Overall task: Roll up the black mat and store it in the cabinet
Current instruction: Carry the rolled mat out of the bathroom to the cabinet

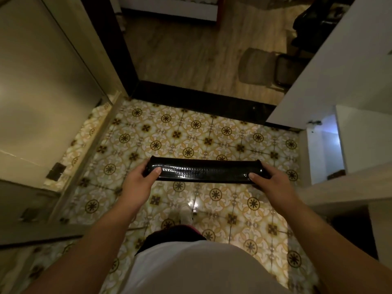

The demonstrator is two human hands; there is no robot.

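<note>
The black mat (203, 171) is rolled into a tight, glossy tube and is held level above the patterned floor tiles. My left hand (141, 178) grips its left end, thumb on top. Its right end is held by my right hand (268, 180) in the same way. The white cabinet (324, 149) stands at the right with its door (331, 66) swung open, and a lit inner compartment shows beside the mat's right end.
A pale door (38, 98) stands open on the left. A dark threshold (201, 100) crosses ahead, with wooden flooring and a chair (263, 66) beyond it. A light counter edge (347, 187) juts out at the right. My foot (185, 215) is below the mat.
</note>
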